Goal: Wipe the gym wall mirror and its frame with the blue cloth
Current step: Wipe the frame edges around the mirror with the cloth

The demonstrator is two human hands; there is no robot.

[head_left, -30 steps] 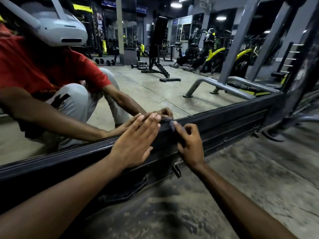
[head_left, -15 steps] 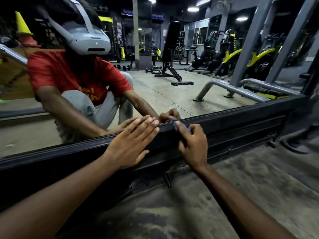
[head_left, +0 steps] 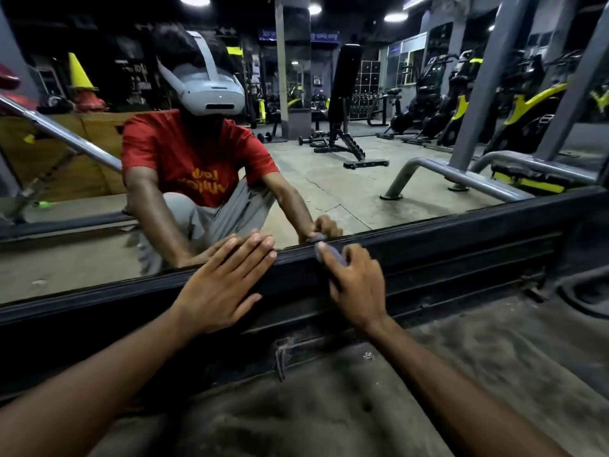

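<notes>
The wall mirror (head_left: pixel 346 179) fills the upper half of the head view, and its black bottom frame (head_left: pixel 461 232) runs across the middle, rising to the right. My left hand (head_left: pixel 224 285) lies flat with straight fingers on the frame, fingertips at the glass edge. Just to its right, my right hand (head_left: pixel 357 285) holds a small bunched blue cloth (head_left: pixel 329 253) against the frame's top lip; most of the cloth is hidden under the fingers.
A dusty concrete floor (head_left: pixel 428 390) lies below the frame. A small metal bracket (head_left: pixel 280 361) sticks out at the frame's base. The mirror reflects a crouching person in a red shirt (head_left: pixel 194 159), a weight bench (head_left: pixel 342 127) and grey machine tubes (head_left: pixel 454 176).
The view has tilted up and shifted, showing more of the mirror. Both hands stay on the frame; the right hand with the cloth has slid slightly along the lip.
</notes>
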